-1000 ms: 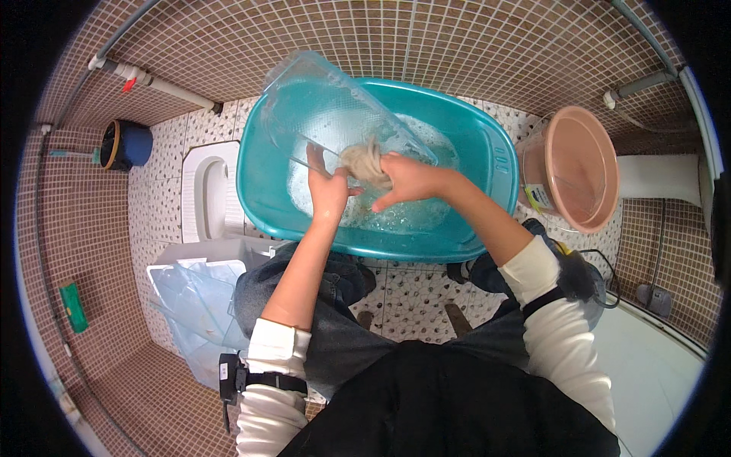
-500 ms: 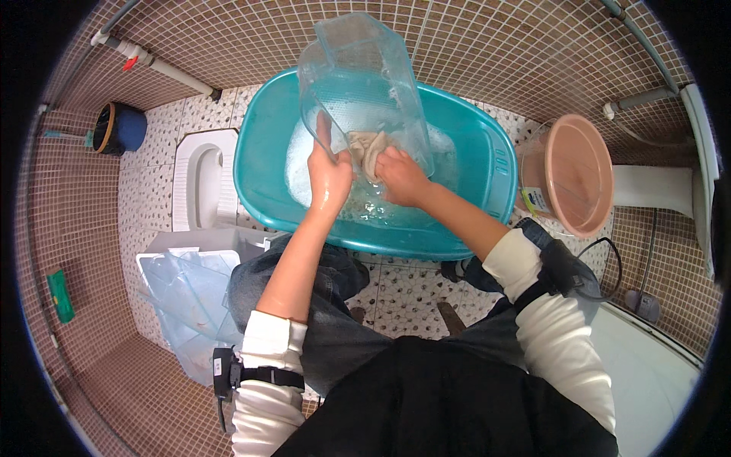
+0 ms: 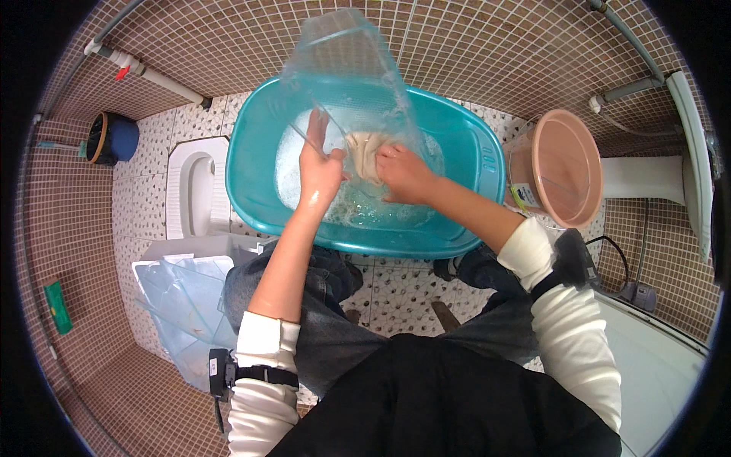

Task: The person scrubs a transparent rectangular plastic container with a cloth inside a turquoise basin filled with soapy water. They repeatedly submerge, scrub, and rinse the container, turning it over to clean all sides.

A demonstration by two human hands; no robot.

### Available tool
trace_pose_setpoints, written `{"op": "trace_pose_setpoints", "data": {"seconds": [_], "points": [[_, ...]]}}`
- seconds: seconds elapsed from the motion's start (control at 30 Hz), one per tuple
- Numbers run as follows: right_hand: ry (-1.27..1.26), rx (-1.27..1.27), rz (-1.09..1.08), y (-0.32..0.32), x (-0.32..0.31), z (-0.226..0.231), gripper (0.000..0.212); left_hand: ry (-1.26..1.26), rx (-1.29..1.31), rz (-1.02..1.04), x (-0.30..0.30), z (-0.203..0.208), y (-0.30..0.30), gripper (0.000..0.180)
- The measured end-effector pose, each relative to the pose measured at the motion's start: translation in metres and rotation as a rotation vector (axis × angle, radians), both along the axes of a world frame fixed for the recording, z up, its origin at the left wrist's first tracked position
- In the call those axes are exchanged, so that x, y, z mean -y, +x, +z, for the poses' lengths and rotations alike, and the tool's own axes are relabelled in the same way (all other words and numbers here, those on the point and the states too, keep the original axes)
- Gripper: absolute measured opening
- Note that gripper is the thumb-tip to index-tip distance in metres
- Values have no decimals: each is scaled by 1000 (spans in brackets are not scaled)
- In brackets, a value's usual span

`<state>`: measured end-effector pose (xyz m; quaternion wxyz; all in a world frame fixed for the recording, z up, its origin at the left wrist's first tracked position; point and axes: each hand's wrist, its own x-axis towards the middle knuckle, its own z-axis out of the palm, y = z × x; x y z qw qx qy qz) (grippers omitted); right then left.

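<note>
A clear plastic bin (image 3: pixel 346 57) is tilted over a teal tub (image 3: pixel 255 164) of sudsy water, its far end raised toward the tiled wall. My left hand (image 3: pixel 320 164) grips the bin's near left edge, with the fingers along the wall and the thumb apart. A wet beige cloth (image 3: pixel 367 156) is bunched in my right hand (image 3: pixel 407 174), against the bin at its lower near end. Motion blurs the bin's outline, and my right fingertips are partly hidden in the cloth.
Right of the tub stands a pink bucket (image 3: pixel 567 167). On the left are a squat toilet (image 3: pixel 179 190), a dark blue bin (image 3: pixel 122 139) and a grey-white container (image 3: pixel 164 247) with clear plastic pieces (image 3: pixel 190 297). Grey pipes (image 3: pixel 148 72) run along the wall.
The bin has shifted slightly left and is now blurred. My left fingers have spread a little along its edge. The right hand stays on the cloth, which looks flatter.
</note>
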<state>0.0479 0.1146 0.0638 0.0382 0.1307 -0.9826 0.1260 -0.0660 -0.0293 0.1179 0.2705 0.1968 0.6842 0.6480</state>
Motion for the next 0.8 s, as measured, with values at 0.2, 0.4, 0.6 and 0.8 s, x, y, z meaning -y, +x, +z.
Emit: {"op": "trace_pose_setpoints", "data": {"seconds": [0.2, 0.4, 0.6, 0.8], "points": [[17, 37, -101, -14, 4, -13, 35, -117, -327, 22, -2, 1, 4, 73], [-201, 35, -66, -20, 2, -14, 37, -91, -395, 0, 2, 5, -3, 72], [-233, 119, -18, -14, -4, 10, 28, -7, -254, 50, 4, 14, -10, 72], [-87, -33, 192, -19, -14, 26, 16, 76, -336, 112, -2, 23, 4, 68]]}}
